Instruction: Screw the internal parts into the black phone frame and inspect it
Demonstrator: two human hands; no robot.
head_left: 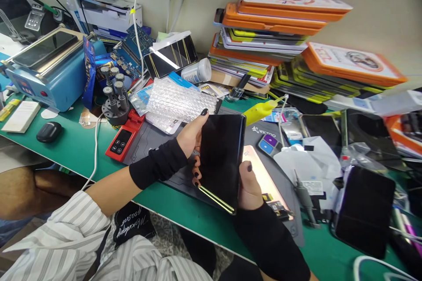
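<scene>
A dark, glossy phone-like screen (pixel 221 158) is held up above the grey work mat, tilted, with reflected light along its lower edge. My left hand (pixel 194 140) grips its left side, thumb at the upper left corner and fingertips showing by the left edge. Around the lower right edge is my right hand (pixel 249 184), thumb lying along the side and the other fingers hidden behind. Beneath and to the right, a light pinkish-gold phone part (pixel 259 171) with exposed components at its lower end rests on the mat (pixel 158 136).
Bubble wrap (pixel 178 101) and a red device (pixel 124 138) lie to the left. Behind stand stacked orange boxes (pixel 277 22). A grey-tipped tool (pixel 305 197) and a dark phone (pixel 365 210) are at right. Another person's arm (pixel 20 189) shows at the left edge.
</scene>
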